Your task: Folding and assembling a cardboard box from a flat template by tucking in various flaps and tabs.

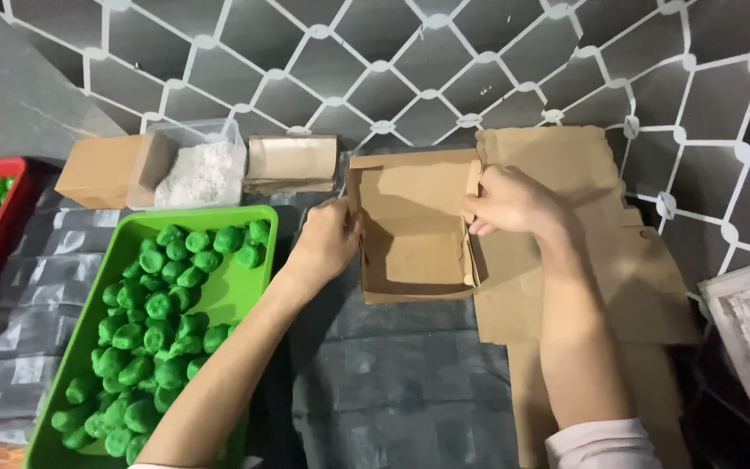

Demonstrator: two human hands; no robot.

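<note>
A shallow brown cardboard box (411, 227) was being folded into shape at the centre of the frame, on a dark grey cloth (392, 382). The left hand (327, 239) was closed on the box's left wall, and the right hand (514, 201) was pinched on the right wall, where a flap was being pressed inward. By the look of it, the work on this box was well advanced: 4 walls were already stood up and the floor was laid flat, while the right-side flap appeared not yet locked and the lid panel at the top was left open. Nothing had been placed inside.

The box's open face was turned upward toward the camera, and its long axis seemed to run from the lower centre toward the upper centre of the frame, slightly tilted.

A stack of flat brown cardboard blanks (601, 287) was spread at the right, under the box's edge. A green plastic tray (245, 300) of round green sweets (162, 330) was set at the lower left, well apart from the box.
</note>
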